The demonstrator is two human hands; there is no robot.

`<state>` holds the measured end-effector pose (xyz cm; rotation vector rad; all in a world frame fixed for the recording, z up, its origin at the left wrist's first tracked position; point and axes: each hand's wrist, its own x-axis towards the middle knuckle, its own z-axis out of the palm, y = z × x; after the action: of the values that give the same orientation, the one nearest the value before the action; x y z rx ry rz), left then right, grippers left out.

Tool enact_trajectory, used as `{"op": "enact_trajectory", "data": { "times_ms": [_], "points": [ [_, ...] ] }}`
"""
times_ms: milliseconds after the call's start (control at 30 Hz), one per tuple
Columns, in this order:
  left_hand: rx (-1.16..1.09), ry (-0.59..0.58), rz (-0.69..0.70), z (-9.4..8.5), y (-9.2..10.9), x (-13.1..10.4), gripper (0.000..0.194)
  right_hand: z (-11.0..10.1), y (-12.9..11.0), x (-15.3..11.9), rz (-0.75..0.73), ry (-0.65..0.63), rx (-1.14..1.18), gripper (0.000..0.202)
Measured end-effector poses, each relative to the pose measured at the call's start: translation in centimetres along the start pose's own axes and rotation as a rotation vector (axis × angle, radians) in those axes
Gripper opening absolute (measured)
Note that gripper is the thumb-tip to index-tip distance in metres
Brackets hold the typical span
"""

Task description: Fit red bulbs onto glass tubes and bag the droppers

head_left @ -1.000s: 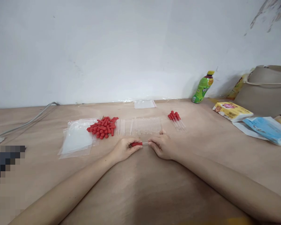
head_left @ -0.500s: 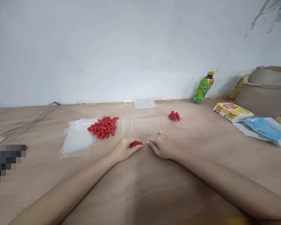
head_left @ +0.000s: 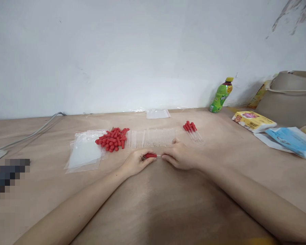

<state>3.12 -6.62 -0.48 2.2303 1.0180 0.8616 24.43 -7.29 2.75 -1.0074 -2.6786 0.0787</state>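
Note:
Fingers of my left hand (head_left: 138,161) are closed on a red rubber bulb (head_left: 151,156). A thin clear tube (head_left: 159,156) runs from the bulb's open end into the pinched fingers of my right hand (head_left: 180,156). Behind my hands lies a row of clear tubes (head_left: 153,137), side by side. A heap of red bulbs (head_left: 113,139) touches the row's left end. To the right, several tubes with red bulbs on them (head_left: 192,131) lie together in a small bunch.
Clear plastic bags (head_left: 85,151) lie at the left, another bag (head_left: 158,114) by the wall. A green bottle (head_left: 221,95), yellow tissue pack (head_left: 253,121), blue packet (head_left: 293,141) and grey-beige bin (head_left: 288,102) stand or lie at the right. A cable (head_left: 38,130) crosses the left.
My right hand has shifted slightly right, its fingers flatter. The bulb and my left fingers have moved only a little to the right.

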Motion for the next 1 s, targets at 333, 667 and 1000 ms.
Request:
{"op": "enact_trajectory", "data": {
  "times_ms": [333, 667, 1000],
  "points": [
    [0.019, 0.009, -0.004, 0.0, 0.0, 0.5, 0.036, -1.1, 7.2, -1.0, 0.936, 0.321, -0.067, 0.031],
    [0.085, -0.032, 0.009, -0.1, 0.1, 0.6, 0.023, 0.9, 8.1, -0.6, 1.016, 0.18, -0.311, 0.034],
    [0.103, -0.026, 0.023, 0.0, 0.1, 0.6, 0.021, 1.3, 8.5, -0.7, 0.995, 0.181, -0.335, 0.034]
  ]
}}
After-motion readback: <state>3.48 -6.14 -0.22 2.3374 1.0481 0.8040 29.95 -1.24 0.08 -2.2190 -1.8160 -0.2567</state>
